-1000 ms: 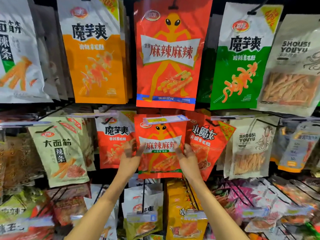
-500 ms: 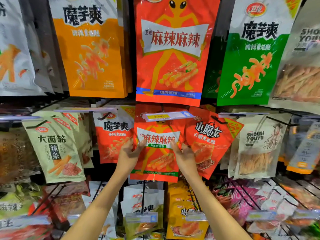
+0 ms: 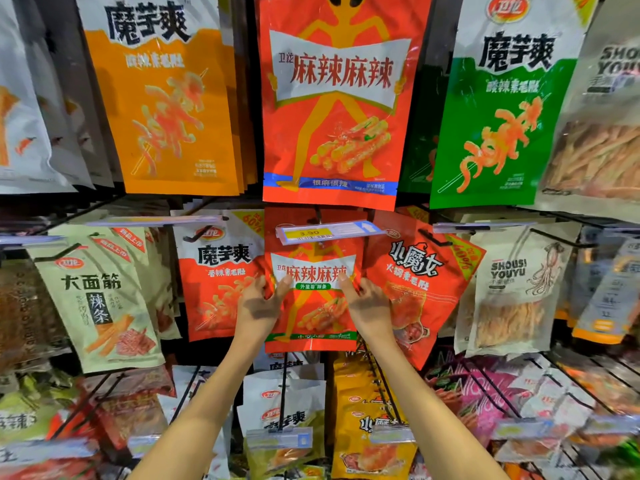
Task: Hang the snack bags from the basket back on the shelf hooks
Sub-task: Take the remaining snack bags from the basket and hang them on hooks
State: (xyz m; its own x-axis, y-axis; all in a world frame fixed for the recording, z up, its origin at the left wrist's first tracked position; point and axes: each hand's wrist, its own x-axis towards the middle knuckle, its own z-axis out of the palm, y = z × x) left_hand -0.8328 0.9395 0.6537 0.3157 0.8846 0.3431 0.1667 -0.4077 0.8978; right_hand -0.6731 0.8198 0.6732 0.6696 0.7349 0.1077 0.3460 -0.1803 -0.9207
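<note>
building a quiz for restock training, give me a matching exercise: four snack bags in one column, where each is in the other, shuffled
Bags: 1 large green bag; 2 large orange bag; 3 beige bag; 4 small red alien bag
Places: a top row, left; b held by left hand and right hand; c middle row, far left; d top row, right
Pairs: 1-d; 2-a; 3-c; 4-b

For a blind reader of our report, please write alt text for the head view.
The left hand and right hand hold a red snack bag by its sides, just under a price tag. A bigger orange bag, red bag and green bag hang above.
</note>
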